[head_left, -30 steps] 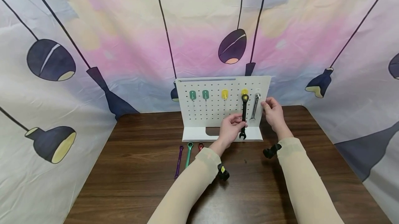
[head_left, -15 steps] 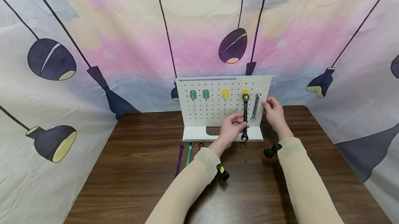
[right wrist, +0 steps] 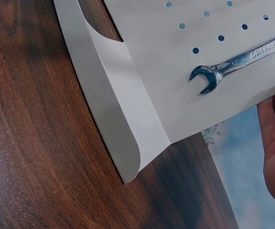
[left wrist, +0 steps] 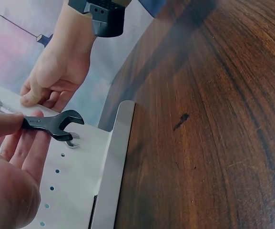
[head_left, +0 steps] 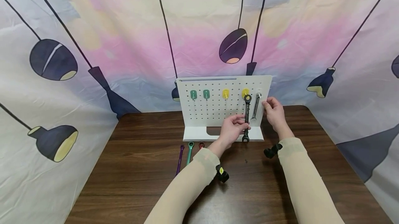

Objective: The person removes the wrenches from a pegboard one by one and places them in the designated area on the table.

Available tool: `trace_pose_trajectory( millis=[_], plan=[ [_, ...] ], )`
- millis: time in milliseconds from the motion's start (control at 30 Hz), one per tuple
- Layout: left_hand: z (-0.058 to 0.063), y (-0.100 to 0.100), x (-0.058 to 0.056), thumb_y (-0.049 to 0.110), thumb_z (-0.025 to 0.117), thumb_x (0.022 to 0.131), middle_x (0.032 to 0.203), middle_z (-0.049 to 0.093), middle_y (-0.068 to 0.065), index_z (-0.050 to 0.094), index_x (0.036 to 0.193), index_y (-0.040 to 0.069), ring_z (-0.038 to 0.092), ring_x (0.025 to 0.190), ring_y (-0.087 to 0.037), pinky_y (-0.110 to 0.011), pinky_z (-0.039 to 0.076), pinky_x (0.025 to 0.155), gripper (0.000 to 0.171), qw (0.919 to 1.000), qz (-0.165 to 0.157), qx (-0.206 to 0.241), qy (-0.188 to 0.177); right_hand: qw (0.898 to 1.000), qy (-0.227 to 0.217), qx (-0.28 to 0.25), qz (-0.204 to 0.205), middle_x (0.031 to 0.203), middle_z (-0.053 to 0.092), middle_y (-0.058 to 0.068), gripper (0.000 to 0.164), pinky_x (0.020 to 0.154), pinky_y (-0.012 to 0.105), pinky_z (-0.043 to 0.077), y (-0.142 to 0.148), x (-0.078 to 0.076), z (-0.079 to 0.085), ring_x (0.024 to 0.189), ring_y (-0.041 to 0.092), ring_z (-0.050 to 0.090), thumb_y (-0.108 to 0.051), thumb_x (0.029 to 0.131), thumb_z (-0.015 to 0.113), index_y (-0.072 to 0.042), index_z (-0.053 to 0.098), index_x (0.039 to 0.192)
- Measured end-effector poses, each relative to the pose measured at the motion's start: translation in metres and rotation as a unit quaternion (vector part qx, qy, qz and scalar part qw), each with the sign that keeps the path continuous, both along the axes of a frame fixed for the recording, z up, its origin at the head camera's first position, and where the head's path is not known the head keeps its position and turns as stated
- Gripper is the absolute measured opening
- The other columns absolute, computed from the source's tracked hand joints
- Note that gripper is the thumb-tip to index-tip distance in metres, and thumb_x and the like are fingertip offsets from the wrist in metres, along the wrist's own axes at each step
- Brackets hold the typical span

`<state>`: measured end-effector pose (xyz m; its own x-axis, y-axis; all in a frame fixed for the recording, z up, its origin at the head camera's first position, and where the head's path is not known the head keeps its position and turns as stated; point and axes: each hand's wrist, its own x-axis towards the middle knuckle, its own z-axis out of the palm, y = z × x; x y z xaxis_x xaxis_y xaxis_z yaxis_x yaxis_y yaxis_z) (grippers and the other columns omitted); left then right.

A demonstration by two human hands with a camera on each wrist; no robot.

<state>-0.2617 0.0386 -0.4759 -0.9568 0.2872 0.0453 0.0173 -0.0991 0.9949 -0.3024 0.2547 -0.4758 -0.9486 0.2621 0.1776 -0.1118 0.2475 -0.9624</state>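
Observation:
My left hand pinches a black combination wrench near its lower end, thumb in front and fingers behind. The wrench stands nearly upright before the white pegboard. Its ring end overlaps the lower part of a yellow hook in the head view, and its open-end jaw points toward the board's foot in the left wrist view. My right hand grips the board's right edge, thumb on the front, fingers curled behind. Beside that edge a silver wrench hangs from a hook.
Two green hooks and another yellow hook sit further left on the board. A purple wrench, a green wrench and a red wrench lie on the wooden table, partly behind the left sleeve. A patterned cloth hangs behind.
The black wrench has shifted slightly to the right in my left hand, its lower end also a little down. My right hand keeps its place on the board's edge.

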Motion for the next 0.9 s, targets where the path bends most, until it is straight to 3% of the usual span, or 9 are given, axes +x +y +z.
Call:
trace_pose_trajectory(
  millis=[133,367,600,900],
  plan=[
    [0.0015,-0.0004,0.0018,-0.003,0.074,0.098,0.095,0.078,-0.004,0.073,0.128,0.005,0.079,0.089,-0.018,-0.035,0.066,0.079,0.031,0.9999,-0.002,-0.01,0.0,1.0,0.002,0.002,0.0,0.103,0.058,0.002,0.034,0.103,0.054,0.052,0.0,-0.0001,-0.0004,0.098,0.011,0.057,-0.034,0.111,0.058,0.0,0.056,0.117],
    [0.003,-0.001,0.0029,-0.003,0.075,0.098,0.094,0.078,-0.002,0.074,0.128,0.006,0.078,0.088,-0.017,-0.034,0.065,0.079,0.031,0.9999,0.005,-0.011,-0.008,1.0,0.005,-0.004,0.008,0.105,0.057,0.005,0.03,0.108,0.062,0.049,0.0009,0.0,-0.0001,0.099,0.012,0.057,-0.03,0.113,0.057,-0.001,0.055,0.117],
    [0.0045,-0.0005,0.0035,-0.003,0.074,0.098,0.094,0.078,-0.003,0.073,0.129,0.005,0.079,0.088,-0.017,-0.034,0.066,0.079,0.032,0.9999,0.002,-0.007,-0.008,1.0,0.0,0.007,0.003,0.105,0.058,0.001,0.029,0.092,0.035,0.053,0.0019,0.0007,0.0011,0.099,0.011,0.057,-0.032,0.113,0.057,-0.004,0.057,0.115],
    [0.0054,-0.002,0.0045,-0.003,0.074,0.098,0.095,0.079,-0.005,0.073,0.128,0.005,0.079,0.088,-0.018,-0.035,0.066,0.079,0.032,0.9999,0.004,-0.006,-0.01,1.0,-0.006,-0.002,0.002,0.105,0.057,0.006,0.035,0.101,0.052,0.052,-0.0002,0.0009,0.0014,0.099,0.013,0.056,-0.033,0.111,0.058,0.001,0.055,0.118]
  ],
)
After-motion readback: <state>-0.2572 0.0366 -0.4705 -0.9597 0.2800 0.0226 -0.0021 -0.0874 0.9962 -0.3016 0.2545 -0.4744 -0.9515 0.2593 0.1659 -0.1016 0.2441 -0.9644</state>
